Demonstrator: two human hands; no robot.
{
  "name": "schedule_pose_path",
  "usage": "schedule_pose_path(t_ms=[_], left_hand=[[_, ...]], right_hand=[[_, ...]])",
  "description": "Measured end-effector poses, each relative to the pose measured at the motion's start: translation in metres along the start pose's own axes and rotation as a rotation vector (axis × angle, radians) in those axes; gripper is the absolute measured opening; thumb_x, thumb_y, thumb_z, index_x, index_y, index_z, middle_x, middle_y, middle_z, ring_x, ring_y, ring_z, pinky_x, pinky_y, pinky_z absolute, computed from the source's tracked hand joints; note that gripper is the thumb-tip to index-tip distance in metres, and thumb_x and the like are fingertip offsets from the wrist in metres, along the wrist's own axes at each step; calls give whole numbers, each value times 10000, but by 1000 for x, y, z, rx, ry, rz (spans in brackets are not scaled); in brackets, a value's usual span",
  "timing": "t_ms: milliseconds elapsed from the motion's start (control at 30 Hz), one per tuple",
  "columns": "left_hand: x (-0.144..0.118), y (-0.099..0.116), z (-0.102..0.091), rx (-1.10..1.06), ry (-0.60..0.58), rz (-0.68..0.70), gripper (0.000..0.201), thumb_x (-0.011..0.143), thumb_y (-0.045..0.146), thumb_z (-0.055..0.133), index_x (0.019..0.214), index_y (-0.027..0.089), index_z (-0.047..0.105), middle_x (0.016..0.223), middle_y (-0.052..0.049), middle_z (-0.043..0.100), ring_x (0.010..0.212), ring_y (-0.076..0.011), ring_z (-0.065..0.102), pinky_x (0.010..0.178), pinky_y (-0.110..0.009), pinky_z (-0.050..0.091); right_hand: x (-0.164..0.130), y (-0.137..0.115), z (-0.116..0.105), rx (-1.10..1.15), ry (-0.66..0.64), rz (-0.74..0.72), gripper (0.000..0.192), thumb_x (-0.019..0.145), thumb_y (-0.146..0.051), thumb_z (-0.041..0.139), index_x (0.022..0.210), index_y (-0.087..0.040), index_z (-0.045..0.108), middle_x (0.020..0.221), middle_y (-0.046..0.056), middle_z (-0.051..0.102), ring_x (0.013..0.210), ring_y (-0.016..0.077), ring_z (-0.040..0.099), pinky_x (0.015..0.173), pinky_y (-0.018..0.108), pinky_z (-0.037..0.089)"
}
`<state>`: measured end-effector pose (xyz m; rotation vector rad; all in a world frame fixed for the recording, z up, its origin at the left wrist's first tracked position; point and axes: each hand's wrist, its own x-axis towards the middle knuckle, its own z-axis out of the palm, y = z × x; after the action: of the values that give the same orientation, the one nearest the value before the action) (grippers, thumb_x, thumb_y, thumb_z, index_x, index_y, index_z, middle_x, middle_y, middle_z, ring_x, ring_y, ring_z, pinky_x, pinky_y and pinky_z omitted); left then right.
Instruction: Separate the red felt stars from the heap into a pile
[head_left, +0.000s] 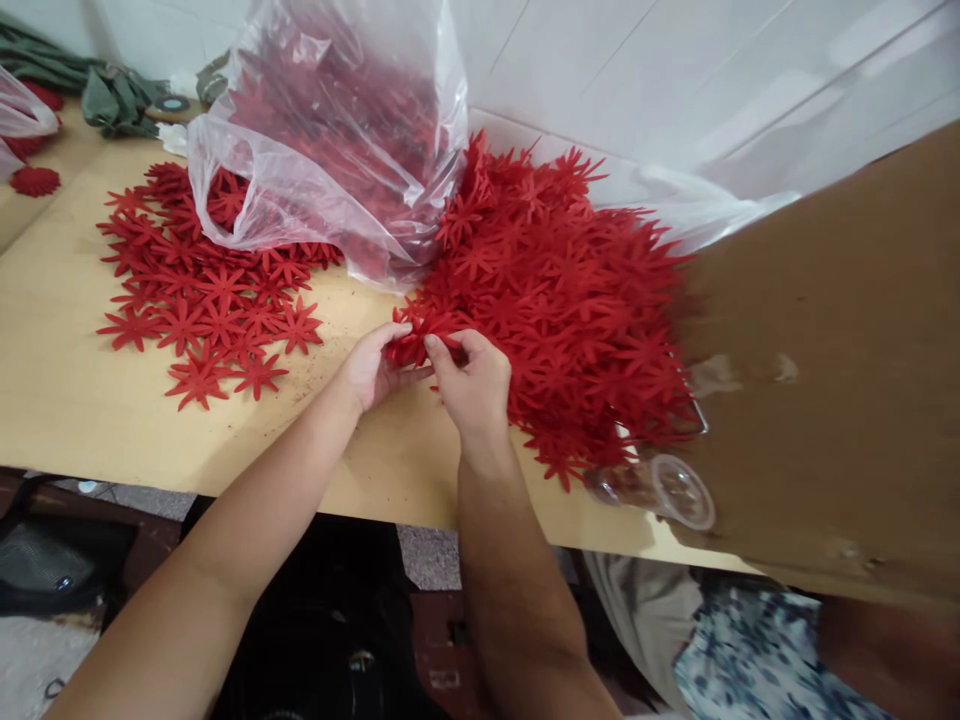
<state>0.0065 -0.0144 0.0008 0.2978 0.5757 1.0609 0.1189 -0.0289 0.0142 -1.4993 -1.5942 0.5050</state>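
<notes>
Between my two hands is a small bunch of red flower-shaped cutouts [414, 345] with narrow petals. My left hand [375, 362] is closed round its left side, thumb on top and fingers underneath. With thumb and fingers, my right hand [474, 380] pinches the right side of the same bunch. A large heap of the same red cutouts [555, 300] rises just beyond and to the right of my hands. To the left, a looser, flatter spread of cutouts [217, 300] lies on the table [150, 430].
A clear plastic bag [345, 150] full of red cutouts stands at the back against the white wall [637, 90]. On the right are a clear plastic cup [679, 490] lying on its side and a tall cardboard panel [832, 380]. A person in patterned clothing [757, 650] sits beyond it.
</notes>
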Motion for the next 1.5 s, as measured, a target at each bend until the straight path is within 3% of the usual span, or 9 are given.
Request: schedule_pose_path(t_ms=[167,333,467,600,733,900,1033,1333,1500], left_hand=[[-3,-2,5,181,-77,51,135,681,218,590,788,136,583,694,-12,621,650,-106,578,683,-276,471],[3,-4,2,226,135,104,112,657,74,568,760,116,552,624,2,606,541,-82,561,629,-266,476],[6,-4,1,252,128,113,156,662,83,591,811,116,560,668,-12,625,570,-91,581,658,-293,490],[5,-2,2,213,215,160,133,662,57,591,764,125,540,637,5,612,567,-83,579,674,-290,493],[6,-1,0,211,240,156,115,677,66,582,769,125,546,658,-7,616,587,-93,589,673,-297,491],[6,-3,-1,231,205,124,108,684,104,593,783,133,559,669,-6,617,580,-87,584,597,-250,475],[4,-3,0,260,147,94,146,672,154,631,804,137,573,689,-10,623,588,-82,585,586,-232,470],[1,-6,2,379,61,88,277,646,212,663,902,156,574,733,-18,624,610,-79,578,610,-244,456],[-2,-13,8,460,26,125,255,611,173,672,848,147,581,689,13,603,543,-47,529,575,-213,414]], right_hand=[[1,1,-2,9,-68,-10,178,721,-354,557,690,-179,555,651,4,582,591,122,520,593,282,431],[1,1,-9,180,-183,37,79,691,-249,574,719,-178,552,659,-11,583,560,97,511,560,254,438],[0,3,-11,184,-117,36,60,704,-232,555,689,-177,540,605,-25,550,530,83,482,534,238,416],[-1,6,-12,237,-38,42,104,717,-277,560,687,-184,523,595,-31,525,544,83,478,537,236,405],[0,7,-15,313,54,124,121,720,-291,550,676,-195,492,585,-37,496,524,81,475,517,237,416],[0,11,-13,511,22,266,140,684,-264,558,723,-217,433,635,-39,505,528,94,522,519,262,475],[-1,14,-11,455,39,206,169,653,-246,585,766,-212,464,646,-40,500,531,86,517,555,268,489],[2,14,-15,317,87,151,193,719,-368,541,798,-211,461,608,-36,482,457,80,461,462,241,433],[-2,15,-10,440,-1,187,263,674,-400,595,822,-203,503,721,-6,552,593,102,536,595,276,489]])
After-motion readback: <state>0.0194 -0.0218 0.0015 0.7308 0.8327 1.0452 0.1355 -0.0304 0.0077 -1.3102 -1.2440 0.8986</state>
